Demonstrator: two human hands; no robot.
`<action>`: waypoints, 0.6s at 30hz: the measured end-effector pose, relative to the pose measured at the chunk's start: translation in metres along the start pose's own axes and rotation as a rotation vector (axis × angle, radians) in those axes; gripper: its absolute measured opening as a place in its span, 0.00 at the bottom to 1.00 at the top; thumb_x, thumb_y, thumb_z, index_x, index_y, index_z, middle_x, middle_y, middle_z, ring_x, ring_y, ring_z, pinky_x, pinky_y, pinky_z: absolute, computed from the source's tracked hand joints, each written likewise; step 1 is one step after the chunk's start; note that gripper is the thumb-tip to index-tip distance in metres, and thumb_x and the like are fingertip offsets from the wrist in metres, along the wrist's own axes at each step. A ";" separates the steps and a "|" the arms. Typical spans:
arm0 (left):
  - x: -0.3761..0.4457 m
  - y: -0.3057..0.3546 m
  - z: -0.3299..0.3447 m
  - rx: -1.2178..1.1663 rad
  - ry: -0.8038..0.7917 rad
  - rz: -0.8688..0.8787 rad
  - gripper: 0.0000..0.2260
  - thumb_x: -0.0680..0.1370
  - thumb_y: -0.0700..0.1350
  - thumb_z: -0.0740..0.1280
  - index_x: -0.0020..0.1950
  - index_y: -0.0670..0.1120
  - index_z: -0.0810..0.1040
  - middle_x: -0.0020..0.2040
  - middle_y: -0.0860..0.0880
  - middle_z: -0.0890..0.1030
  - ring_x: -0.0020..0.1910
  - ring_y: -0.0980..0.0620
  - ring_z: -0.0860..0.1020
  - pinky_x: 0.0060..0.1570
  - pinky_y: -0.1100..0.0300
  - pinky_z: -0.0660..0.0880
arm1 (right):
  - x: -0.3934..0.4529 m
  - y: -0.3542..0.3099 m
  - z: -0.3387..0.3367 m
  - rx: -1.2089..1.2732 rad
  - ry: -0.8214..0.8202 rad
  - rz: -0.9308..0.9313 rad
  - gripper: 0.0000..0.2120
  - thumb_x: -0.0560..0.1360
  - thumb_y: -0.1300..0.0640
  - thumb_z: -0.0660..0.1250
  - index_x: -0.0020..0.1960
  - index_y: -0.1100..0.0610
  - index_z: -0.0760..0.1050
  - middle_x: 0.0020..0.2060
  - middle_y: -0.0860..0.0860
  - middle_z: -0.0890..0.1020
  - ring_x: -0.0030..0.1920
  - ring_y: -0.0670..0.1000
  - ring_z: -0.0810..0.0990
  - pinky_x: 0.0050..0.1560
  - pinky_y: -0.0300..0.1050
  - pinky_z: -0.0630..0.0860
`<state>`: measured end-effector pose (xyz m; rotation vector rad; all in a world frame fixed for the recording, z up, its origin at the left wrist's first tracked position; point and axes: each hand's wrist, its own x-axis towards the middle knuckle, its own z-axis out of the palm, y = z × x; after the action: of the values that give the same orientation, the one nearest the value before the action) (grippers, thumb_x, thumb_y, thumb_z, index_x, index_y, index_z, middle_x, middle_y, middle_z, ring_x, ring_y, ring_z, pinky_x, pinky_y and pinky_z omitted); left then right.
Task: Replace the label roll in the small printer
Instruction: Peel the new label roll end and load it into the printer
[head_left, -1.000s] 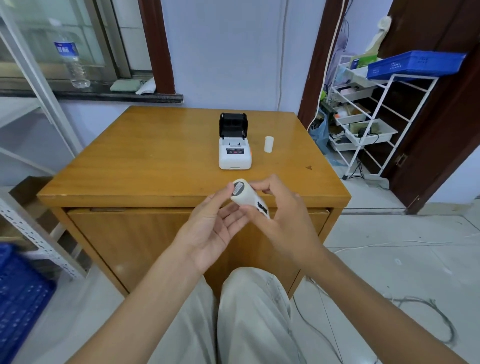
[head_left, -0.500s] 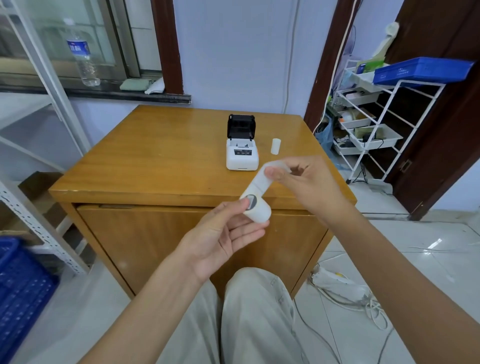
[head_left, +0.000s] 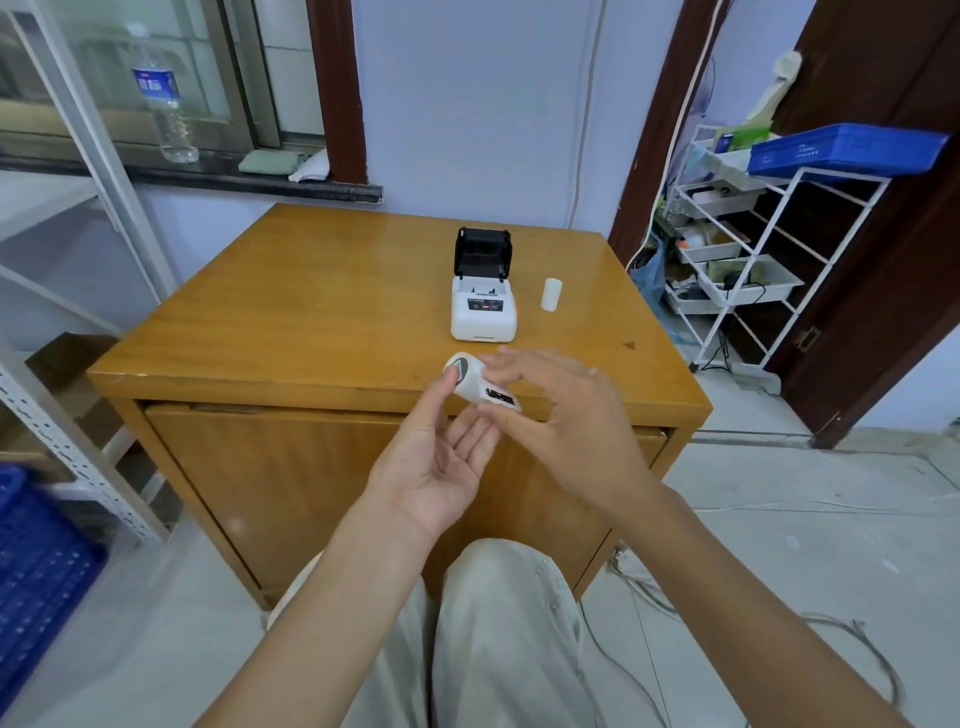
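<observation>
A small white printer (head_left: 483, 309) stands on the wooden table (head_left: 322, 317) with its black lid raised and its paper bay exposed. Just right of it stands a small white roll (head_left: 551, 294), upright. In front of the table's near edge I hold a white label roll (head_left: 474, 385) with black print on its loose end. My left hand (head_left: 441, 457) supports the roll from below with thumb and fingers. My right hand (head_left: 566, 415) pinches its printed end from the right.
A white wire rack (head_left: 753, 249) with trays and a blue basket stands right of the table beside a dark door. A metal shelf frame (head_left: 78, 395) and a blue crate (head_left: 36, 571) are on the left. Cables lie on the floor at right. A water bottle stands on the window ledge.
Half a second ago my right hand held a strip of labels pulled out up and to the right. Now the strip is back against the roll and both hands are close together on it.
</observation>
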<state>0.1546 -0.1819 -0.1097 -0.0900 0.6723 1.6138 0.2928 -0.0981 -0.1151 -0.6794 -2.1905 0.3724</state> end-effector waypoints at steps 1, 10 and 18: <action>0.002 0.001 0.002 -0.012 0.006 -0.005 0.21 0.71 0.43 0.79 0.62 0.41 0.79 0.47 0.37 0.88 0.43 0.44 0.90 0.46 0.52 0.87 | 0.001 0.001 0.001 -0.017 0.006 0.009 0.14 0.76 0.48 0.76 0.60 0.53 0.86 0.62 0.43 0.88 0.66 0.46 0.84 0.60 0.56 0.83; 0.027 0.018 0.030 0.062 -0.047 -0.018 0.26 0.73 0.46 0.78 0.68 0.41 0.77 0.54 0.38 0.88 0.48 0.47 0.89 0.46 0.53 0.87 | 0.032 0.011 0.010 0.041 0.128 0.092 0.16 0.75 0.60 0.76 0.62 0.52 0.83 0.58 0.43 0.88 0.57 0.44 0.84 0.54 0.48 0.83; 0.074 0.065 0.066 0.973 -0.092 0.372 0.17 0.82 0.62 0.64 0.45 0.49 0.78 0.47 0.46 0.90 0.38 0.47 0.87 0.44 0.51 0.84 | 0.091 0.042 0.009 0.290 0.172 0.224 0.13 0.74 0.62 0.77 0.57 0.53 0.82 0.50 0.41 0.86 0.56 0.47 0.83 0.60 0.38 0.77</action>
<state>0.1021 -0.0853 -0.0635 0.8547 1.3858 1.4563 0.2511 -0.0115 -0.0848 -0.7647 -1.8558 0.7052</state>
